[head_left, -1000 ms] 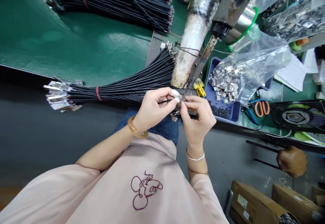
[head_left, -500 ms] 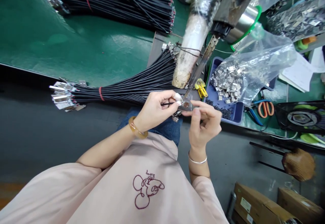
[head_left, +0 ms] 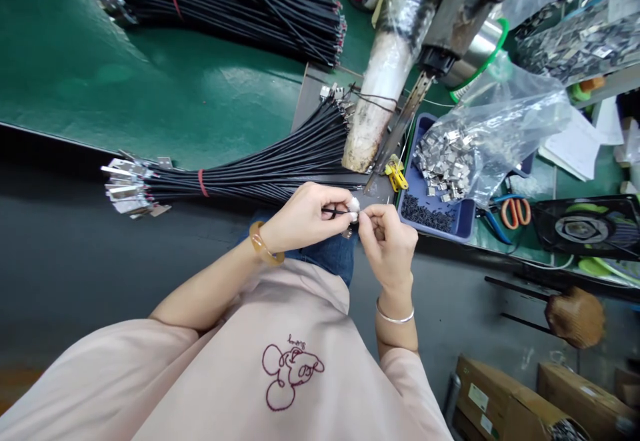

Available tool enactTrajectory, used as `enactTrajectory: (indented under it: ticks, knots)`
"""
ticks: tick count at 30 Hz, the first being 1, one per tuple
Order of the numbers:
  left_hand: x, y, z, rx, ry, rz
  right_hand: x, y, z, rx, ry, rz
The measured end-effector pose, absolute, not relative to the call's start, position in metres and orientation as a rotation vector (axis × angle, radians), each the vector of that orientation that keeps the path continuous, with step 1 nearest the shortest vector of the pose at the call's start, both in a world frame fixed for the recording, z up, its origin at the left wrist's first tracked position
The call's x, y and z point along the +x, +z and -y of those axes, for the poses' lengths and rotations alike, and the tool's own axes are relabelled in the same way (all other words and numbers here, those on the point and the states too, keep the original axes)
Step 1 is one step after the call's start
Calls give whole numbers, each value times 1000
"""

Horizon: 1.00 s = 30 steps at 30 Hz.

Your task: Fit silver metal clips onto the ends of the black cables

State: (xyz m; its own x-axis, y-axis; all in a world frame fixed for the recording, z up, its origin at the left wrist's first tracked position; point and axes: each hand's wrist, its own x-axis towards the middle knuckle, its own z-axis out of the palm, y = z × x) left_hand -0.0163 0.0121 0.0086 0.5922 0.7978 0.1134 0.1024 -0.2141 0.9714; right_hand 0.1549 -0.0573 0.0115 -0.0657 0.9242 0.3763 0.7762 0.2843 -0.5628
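Note:
My left hand (head_left: 311, 217), with white wraps on the thumb and forefinger tips, pinches a black cable (head_left: 334, 211) close to its end. Against those fingertips, my right hand (head_left: 391, 239) is closed in a pinch at the cable's end; what sits between its fingers is hidden. Just above both hands comes down the metal tip of a soldering iron (head_left: 400, 134), apart from the fingers. A banded bundle of black cables (head_left: 240, 177) with metal connectors lies behind my left hand, along the table edge. Below the fingertips a small metal connector (head_left: 347, 233) partly shows.
Right of my hands stands a blue tray (head_left: 466, 221) with small black pieces and a plastic bag of metal shells (head_left: 450, 161). Nearby are a yellow clip (head_left: 396, 175), orange-handled pliers (head_left: 515, 213), a solder spool (head_left: 480, 54) and a white wrapped tube (head_left: 373, 94). Another cable bundle (head_left: 250, 11) lies behind.
My right hand has moved left to meet the left fingertips, its fingers going from apart to pinched. The metal connector under the iron's tip has moved away from it and is now mostly covered.

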Motion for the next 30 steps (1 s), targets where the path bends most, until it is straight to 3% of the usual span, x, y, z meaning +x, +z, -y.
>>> enactTrajectory:
  ticks: [3,9,16,21,25,30]
  knots:
    - [-17,10,-14,1702,757,-744,162,16,60,-1561,324,1734]
    - [-15,8,-14,1567,818,-741,219,23,37,-1852,63,1510]
    - [-16,1,-15,1520,825,-726,268,17,-4,-2010,462,1744]
    - [-15,2,-15,1479,857,-747,259,32,2,-2062,417,1805]
    - [-13,4,-14,1473,877,-792,230,37,25,-1954,328,1460]
    - [-12,4,-14,1467,847,-795,179,25,51,-1654,546,1354]
